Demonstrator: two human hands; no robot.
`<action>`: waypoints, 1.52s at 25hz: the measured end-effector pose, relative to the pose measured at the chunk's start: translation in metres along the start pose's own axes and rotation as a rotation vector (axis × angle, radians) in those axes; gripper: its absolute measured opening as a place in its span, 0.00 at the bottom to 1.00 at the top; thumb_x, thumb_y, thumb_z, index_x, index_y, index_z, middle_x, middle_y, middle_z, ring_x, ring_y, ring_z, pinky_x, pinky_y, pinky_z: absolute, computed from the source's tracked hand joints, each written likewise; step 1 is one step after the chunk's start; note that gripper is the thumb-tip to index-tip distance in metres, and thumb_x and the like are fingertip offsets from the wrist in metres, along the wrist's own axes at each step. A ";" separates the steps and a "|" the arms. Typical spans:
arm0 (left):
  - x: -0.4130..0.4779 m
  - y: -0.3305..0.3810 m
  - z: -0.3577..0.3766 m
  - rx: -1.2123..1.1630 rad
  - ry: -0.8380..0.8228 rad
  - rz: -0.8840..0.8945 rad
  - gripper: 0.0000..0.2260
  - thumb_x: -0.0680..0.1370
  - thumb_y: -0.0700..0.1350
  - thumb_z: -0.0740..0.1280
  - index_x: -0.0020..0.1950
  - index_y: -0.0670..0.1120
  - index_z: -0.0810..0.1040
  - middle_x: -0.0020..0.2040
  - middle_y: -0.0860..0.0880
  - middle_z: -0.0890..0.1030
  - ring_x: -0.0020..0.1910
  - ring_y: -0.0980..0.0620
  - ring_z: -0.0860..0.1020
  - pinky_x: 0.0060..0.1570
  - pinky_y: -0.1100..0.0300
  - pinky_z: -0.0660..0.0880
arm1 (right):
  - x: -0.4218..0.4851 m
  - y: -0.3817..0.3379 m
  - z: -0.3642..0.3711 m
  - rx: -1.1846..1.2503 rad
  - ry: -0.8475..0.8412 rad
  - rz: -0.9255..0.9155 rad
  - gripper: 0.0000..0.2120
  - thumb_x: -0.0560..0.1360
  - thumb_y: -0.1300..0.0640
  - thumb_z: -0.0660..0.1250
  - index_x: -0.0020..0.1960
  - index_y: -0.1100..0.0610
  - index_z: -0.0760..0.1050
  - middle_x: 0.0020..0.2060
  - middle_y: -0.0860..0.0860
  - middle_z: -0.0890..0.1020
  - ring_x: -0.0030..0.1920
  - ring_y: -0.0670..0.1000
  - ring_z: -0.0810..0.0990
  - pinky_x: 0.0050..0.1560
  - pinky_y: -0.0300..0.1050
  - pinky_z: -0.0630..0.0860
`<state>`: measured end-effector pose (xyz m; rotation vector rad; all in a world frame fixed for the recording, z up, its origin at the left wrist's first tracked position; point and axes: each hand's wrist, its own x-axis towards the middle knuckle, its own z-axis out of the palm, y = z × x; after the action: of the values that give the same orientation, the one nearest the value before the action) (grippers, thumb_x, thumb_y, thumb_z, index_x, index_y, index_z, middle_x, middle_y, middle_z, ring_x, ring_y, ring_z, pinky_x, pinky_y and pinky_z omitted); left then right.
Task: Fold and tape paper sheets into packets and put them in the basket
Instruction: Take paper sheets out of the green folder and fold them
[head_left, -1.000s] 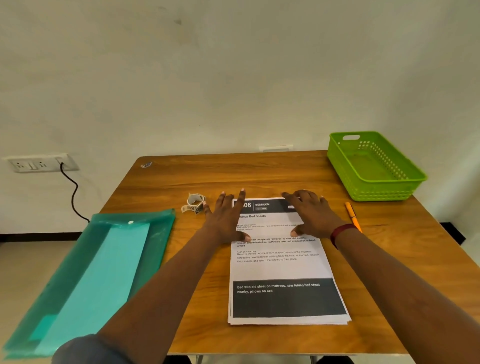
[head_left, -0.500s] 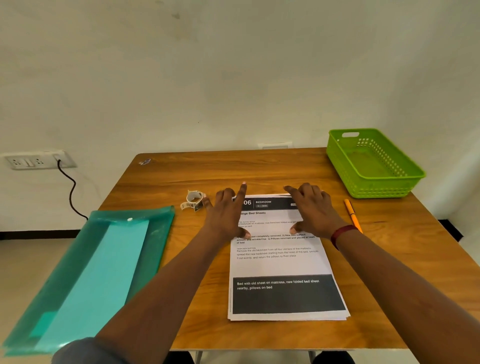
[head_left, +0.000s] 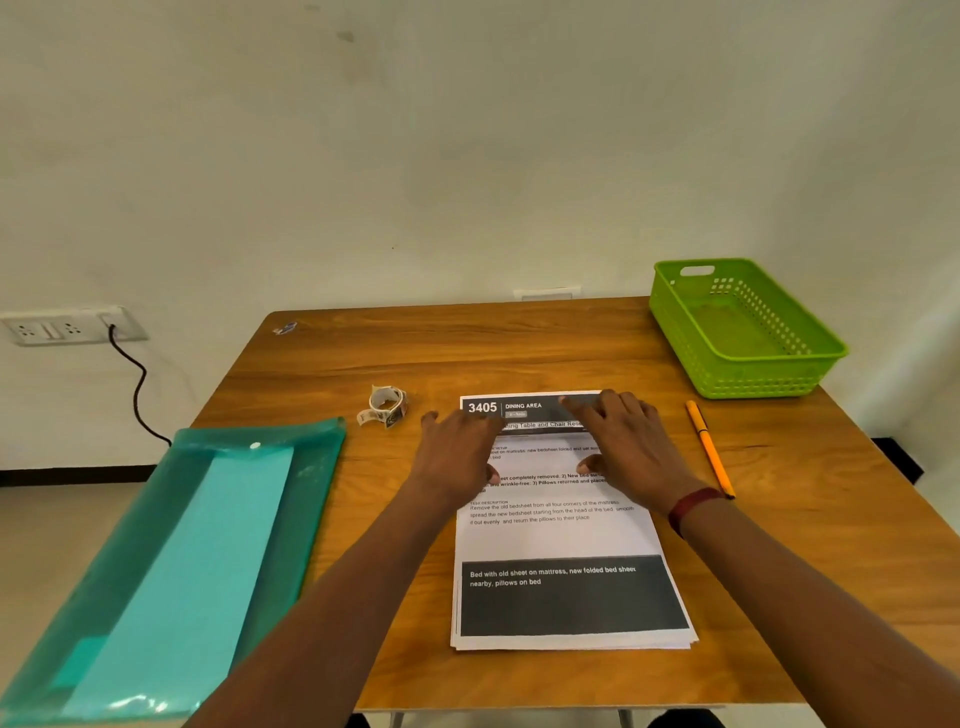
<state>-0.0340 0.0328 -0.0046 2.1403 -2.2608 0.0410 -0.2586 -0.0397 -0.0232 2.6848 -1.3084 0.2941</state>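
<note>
At centre frame, the left hand (head_left: 457, 457) and right hand (head_left: 631, 449) lie on the upper part of the paper stack (head_left: 566, 540). Their fingers are motion-blurred, so pressing or pinching the top sheet cannot be told. They hide part of the print. The top sheet is white with a dark band at its lower end; a "3405 DINING AREA" header shows above it. The stack sits mid-table (head_left: 519, 353), with the green basket (head_left: 753, 379) at upper right and the teal folder (head_left: 171, 571) cut off at lower left.

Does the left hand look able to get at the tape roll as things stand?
Probably yes: the tape roll lies just left of the left hand on bare table, nothing between them.
</note>
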 end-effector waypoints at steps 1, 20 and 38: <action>-0.002 0.000 0.002 -0.014 -0.003 0.006 0.29 0.72 0.52 0.74 0.71 0.52 0.69 0.67 0.49 0.77 0.65 0.46 0.74 0.67 0.40 0.63 | -0.004 -0.001 0.003 0.010 0.011 -0.006 0.38 0.67 0.50 0.78 0.73 0.50 0.65 0.57 0.55 0.75 0.57 0.56 0.73 0.57 0.53 0.72; -0.035 0.024 0.047 -0.175 -0.034 -0.001 0.27 0.84 0.55 0.48 0.80 0.42 0.50 0.80 0.41 0.50 0.79 0.45 0.47 0.77 0.50 0.47 | -0.034 -0.047 0.020 0.106 -0.280 0.126 0.41 0.74 0.28 0.33 0.79 0.50 0.42 0.79 0.55 0.43 0.78 0.55 0.41 0.76 0.61 0.39; -0.032 0.022 0.056 -0.142 -0.029 -0.070 0.28 0.83 0.57 0.45 0.80 0.47 0.44 0.81 0.46 0.44 0.79 0.48 0.41 0.77 0.47 0.41 | -0.033 -0.052 0.027 0.188 -0.247 0.197 0.41 0.72 0.31 0.29 0.79 0.50 0.39 0.78 0.52 0.41 0.78 0.52 0.39 0.76 0.51 0.39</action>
<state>-0.0539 0.0637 -0.0620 2.1576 -2.1314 -0.1483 -0.2340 0.0118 -0.0597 2.8220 -1.7004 0.1133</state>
